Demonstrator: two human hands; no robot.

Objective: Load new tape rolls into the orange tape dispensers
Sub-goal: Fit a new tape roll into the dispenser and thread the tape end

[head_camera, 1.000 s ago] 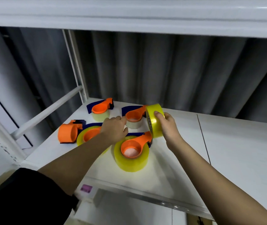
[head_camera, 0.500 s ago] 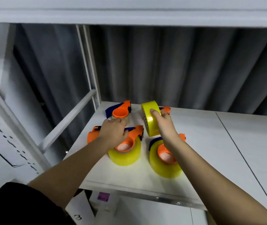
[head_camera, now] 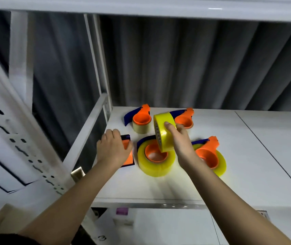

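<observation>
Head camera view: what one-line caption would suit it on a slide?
Right hand lifts a yellow tape roll while left hand grips an orange dispenser.

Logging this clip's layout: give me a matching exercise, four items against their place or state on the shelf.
Items:
1. yellow roll
2. left hand
3. pale roll
4. far-right dispenser

States:
A. at the back, no roll showing on it
B. held on edge above the shelf by the right hand
C. on the flat orange piece at the shelf's left edge
D. standing at the back left with an orange dispenser in its core

Pairs: 1-B, 2-C, 3-D, 4-A
</observation>
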